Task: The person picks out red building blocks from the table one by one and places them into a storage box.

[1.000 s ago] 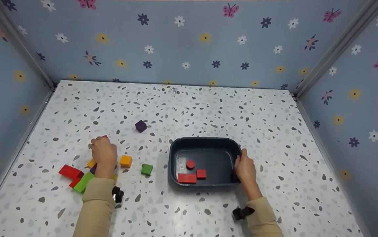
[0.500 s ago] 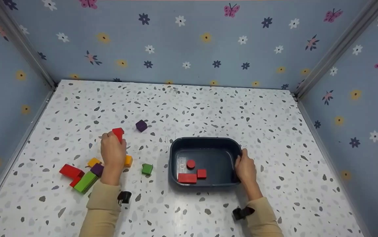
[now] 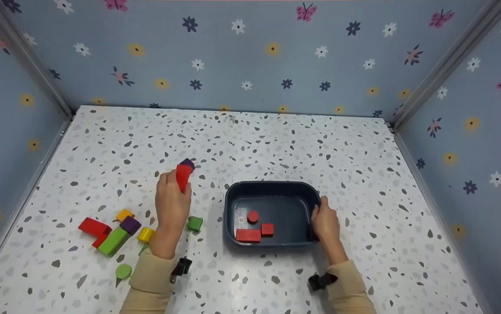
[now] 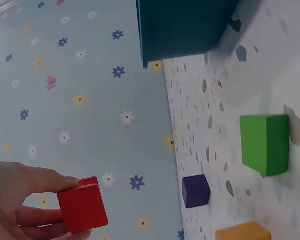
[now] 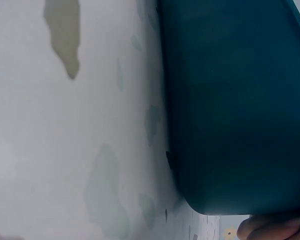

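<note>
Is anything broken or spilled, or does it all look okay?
Nothing stands out. The tray sits upright with three red blocks inside, and the scattered blocks on the table show no damage I can see.

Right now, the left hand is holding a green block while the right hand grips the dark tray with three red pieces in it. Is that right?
Not quite: the held block is red, not green, as the left wrist view shows. The left hand does hold it, and the right hand grips the dark tray with three red pieces in it.
</note>
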